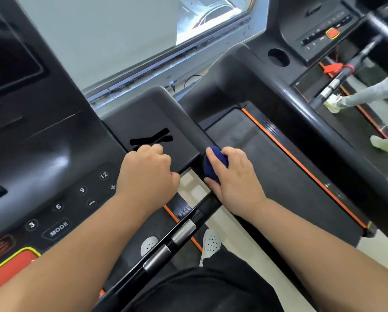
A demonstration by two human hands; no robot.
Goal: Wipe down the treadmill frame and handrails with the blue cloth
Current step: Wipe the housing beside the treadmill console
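The left hand rests as a loose fist on the console wing, fingers curled and holding nothing that I can see. The speed keypad and the red stop button lie just left of that forearm. A careless lean could press a key and start the belt underfoot.

To its right, the right hand clasps the blue cloth around the top of the handrail, right where the rail meets the console. The cloth is bunched small, so it could slip out or skip the rail's underside.

The metal pulse sensors sit below this hand on the rail and will likely snag a fast stroke. Further right stands a neighbouring treadmill, with another person's leg beyond, well apart.
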